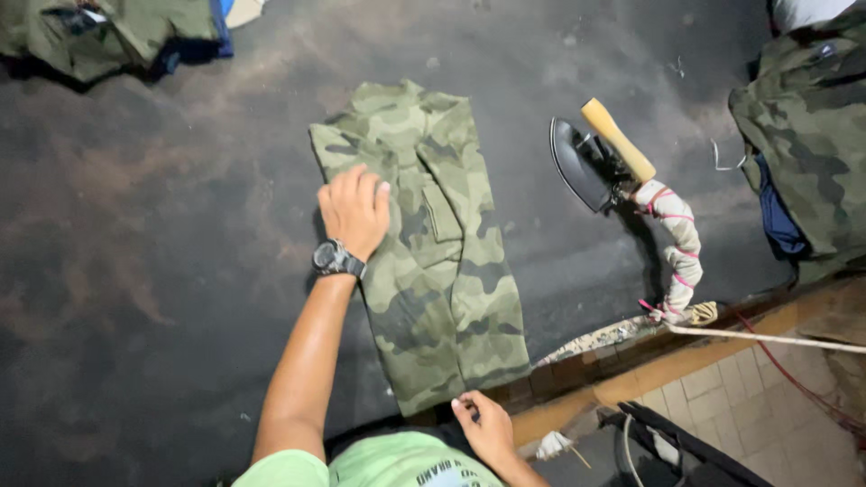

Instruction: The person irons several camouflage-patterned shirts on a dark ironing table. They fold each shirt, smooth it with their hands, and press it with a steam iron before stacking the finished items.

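**Both hands on a camouflage garment**

Head view: a folded camouflage garment (433, 243) lies flat on the dark work surface (153, 271). The left hand (354, 212), a black watch (336, 260) on its wrist, rests open, palm down, on the garment's left edge. The right hand (484, 426) pinches the garment's near hem between its fingertips. An iron (591, 162) with a wooden handle stands to the right, apart from the garment.

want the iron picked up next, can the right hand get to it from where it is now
Probably yes. The right hand pinches the camouflage garment at its near hem, so it must let go first. The iron stands apart on bare dark table, wooden handle unobstructed.
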